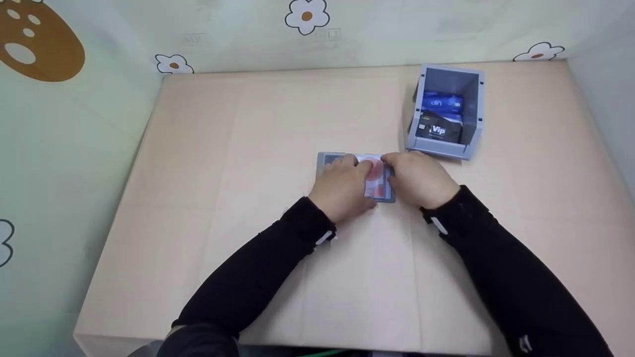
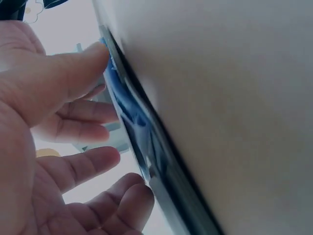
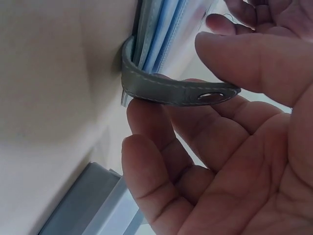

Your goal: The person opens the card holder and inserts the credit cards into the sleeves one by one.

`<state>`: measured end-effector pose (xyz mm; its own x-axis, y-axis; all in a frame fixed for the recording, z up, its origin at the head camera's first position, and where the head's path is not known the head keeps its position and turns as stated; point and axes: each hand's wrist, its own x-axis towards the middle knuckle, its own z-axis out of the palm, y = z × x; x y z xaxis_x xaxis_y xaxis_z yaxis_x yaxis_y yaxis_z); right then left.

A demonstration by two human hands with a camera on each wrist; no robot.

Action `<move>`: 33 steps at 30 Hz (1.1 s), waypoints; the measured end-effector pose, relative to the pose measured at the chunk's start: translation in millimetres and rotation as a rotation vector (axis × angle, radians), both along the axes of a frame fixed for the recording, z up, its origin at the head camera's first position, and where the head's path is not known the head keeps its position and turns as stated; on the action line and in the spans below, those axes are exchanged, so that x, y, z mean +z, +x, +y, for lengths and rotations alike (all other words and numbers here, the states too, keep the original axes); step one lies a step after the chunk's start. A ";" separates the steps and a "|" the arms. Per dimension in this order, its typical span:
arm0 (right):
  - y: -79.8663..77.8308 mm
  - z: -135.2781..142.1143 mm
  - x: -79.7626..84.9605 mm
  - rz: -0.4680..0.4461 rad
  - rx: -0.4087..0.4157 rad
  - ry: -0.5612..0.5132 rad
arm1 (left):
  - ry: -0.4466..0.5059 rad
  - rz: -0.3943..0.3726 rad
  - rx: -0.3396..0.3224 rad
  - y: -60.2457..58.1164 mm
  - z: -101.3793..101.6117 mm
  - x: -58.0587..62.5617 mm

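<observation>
A grey card holder (image 1: 390,195) lies unfolded on the table, with a pink-and-white card (image 1: 375,181) in its clear pocket. My left hand (image 1: 342,186) rests on it, fingers across the top and thumb at the near edge. In the left wrist view that thumb (image 2: 93,58) touches the edge of the blue-lined sleeves (image 2: 132,110), the fingers loosely bent. At the right end, my right hand (image 1: 421,178) holds the holder's strap (image 3: 161,90). The strap, which has a metal snap (image 3: 210,98), curves up between thumb and fingers in the right wrist view.
A grey open-topped bin (image 1: 446,147) stands behind my right hand, holding blue cards (image 1: 441,103) and a black "Vip" card (image 1: 436,129). The table (image 1: 238,163) has a beige cover and meets a flower-patterned wall (image 1: 238,39) at the back.
</observation>
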<state>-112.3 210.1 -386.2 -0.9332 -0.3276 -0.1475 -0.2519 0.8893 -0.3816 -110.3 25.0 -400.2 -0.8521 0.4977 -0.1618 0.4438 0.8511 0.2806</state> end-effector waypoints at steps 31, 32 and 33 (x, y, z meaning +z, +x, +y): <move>-0.1 -1.8 2.6 -0.044 -0.033 0.024 | 0.025 0.003 -0.030 0.7 -1.9 5.9; -0.1 -1.8 2.4 -0.043 -0.033 0.024 | 0.032 0.000 -0.030 0.6 -2.5 5.9; -0.3 -1.7 2.2 -0.043 -0.034 0.023 | 0.040 -0.002 -0.029 0.6 -3.1 6.0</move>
<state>-112.6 208.4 -384.0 -0.9363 -0.2921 -0.1950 -0.2052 0.9056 -0.3712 -109.7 22.0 -394.2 -0.8371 0.5280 -0.1429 0.4674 0.8261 0.3148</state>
